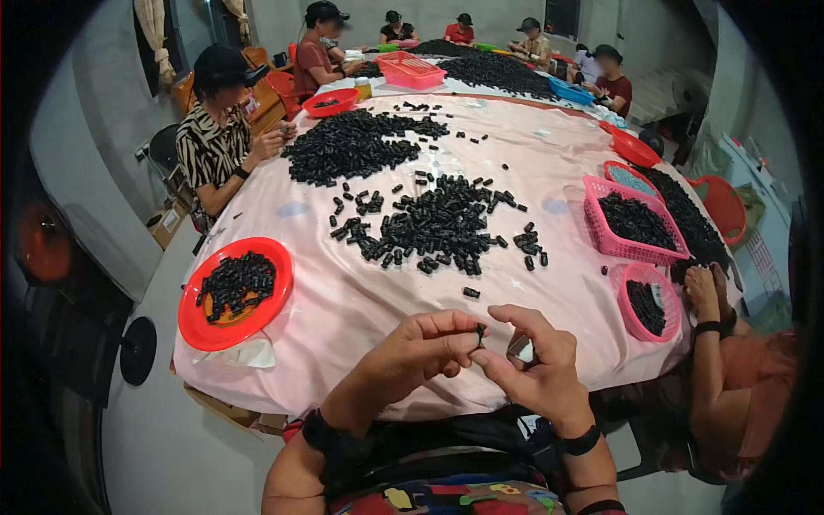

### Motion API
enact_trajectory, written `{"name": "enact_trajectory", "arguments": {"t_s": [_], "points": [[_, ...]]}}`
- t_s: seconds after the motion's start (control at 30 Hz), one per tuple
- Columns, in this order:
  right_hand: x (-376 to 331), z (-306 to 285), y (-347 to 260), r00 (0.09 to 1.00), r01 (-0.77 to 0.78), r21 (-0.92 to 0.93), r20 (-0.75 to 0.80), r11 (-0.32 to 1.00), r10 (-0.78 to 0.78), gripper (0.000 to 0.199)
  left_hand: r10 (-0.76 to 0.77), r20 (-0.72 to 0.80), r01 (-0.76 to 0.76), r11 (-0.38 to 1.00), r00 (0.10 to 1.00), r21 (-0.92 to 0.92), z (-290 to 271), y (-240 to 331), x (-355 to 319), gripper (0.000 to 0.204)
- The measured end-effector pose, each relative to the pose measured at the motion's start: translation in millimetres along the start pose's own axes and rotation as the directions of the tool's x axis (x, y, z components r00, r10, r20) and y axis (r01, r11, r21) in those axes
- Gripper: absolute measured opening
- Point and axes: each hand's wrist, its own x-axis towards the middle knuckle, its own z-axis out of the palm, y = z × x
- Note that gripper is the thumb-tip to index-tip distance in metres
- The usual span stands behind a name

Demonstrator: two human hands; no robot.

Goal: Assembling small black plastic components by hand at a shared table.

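Observation:
Above the table's near edge, my left hand [416,350] pinches a small black piece [480,330] between thumb and forefinger. My right hand [549,371] is close beside it, its thumb tip near the lower end of that piece. Inside the curl of the right fingers sits a small silver-white object [521,349], partly hidden, whose kind I cannot make out. A single short black cylindrical part [471,293] lies on the cloth just beyond my hands. Farther off is a loose heap of similar black parts [438,221].
A pink cloth [318,343] covers the table. At left stands a red plate [190,311] of black parts; at right, a pink basket [592,225] and a round pink basket [629,319]. A second black heap [348,146] lies farther back. Several people sit around, one close at right.

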Motion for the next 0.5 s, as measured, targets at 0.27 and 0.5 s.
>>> {"name": "enact_trajectory", "arguments": {"t_s": [0.27, 0.5], "points": [[-2.2, -2.9, 1.8, 0.997, -0.029, 0.108, 0.075, 0.994, 0.020, 0.032, -0.018, 0.076, 0.019, 1.000, 0.997, -0.021, 7.0, 4.8, -4.4, 0.020], [-3.6, -4.6, 1.7, 0.989, -0.117, 0.155, 0.110, 0.981, 0.101, 0.035, -0.005, 0.130, 0.008, 1.000, 0.991, -0.017, 3.7, 0.6, -1.3, 0.020]]}}
